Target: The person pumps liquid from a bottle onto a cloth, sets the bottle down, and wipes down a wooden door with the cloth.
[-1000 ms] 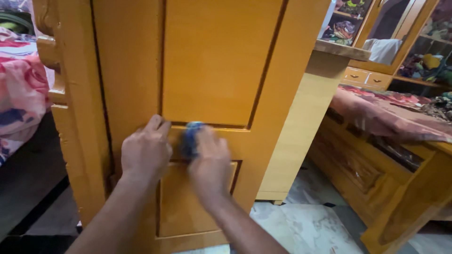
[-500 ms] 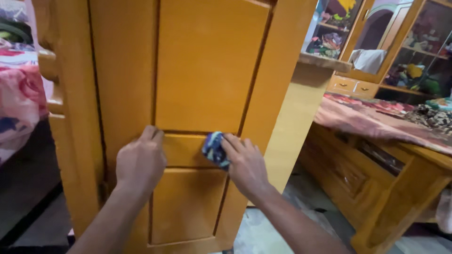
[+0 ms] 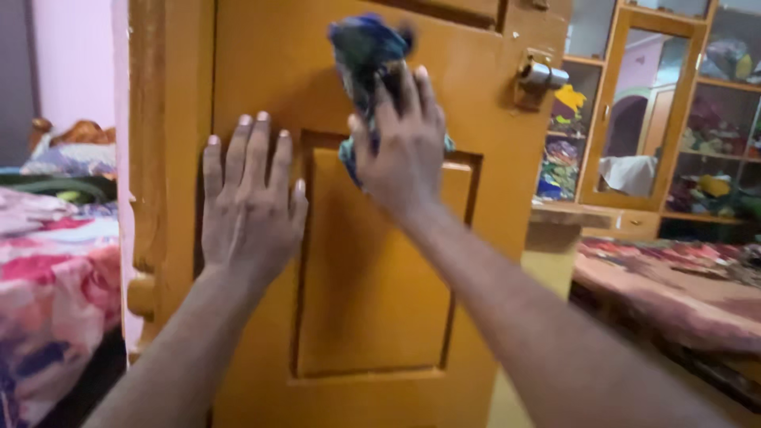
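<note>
I'm pressing the cloth (image 3: 369,55) flat against the door (image 3: 372,261), just above its panel, right hand (image 3: 400,150) clamped on it, fingers together. Left hand (image 3: 250,206) is bracing beside it, fingers spread, steadying the door.

The right hand (image 3: 404,147) presses a crumpled blue-and-green cloth (image 3: 366,55) flat against the yellow-brown wooden door (image 3: 372,317), at the top edge of its recessed panel, fingers spread over the cloth. The left hand (image 3: 252,210) lies open on the door beside it, palm flat along the panel's left edge. A metal latch (image 3: 541,76) sits near the door's right edge. A floral bedspread (image 3: 47,269) shows at left, a glass-fronted cabinet (image 3: 642,119) at right.
</note>
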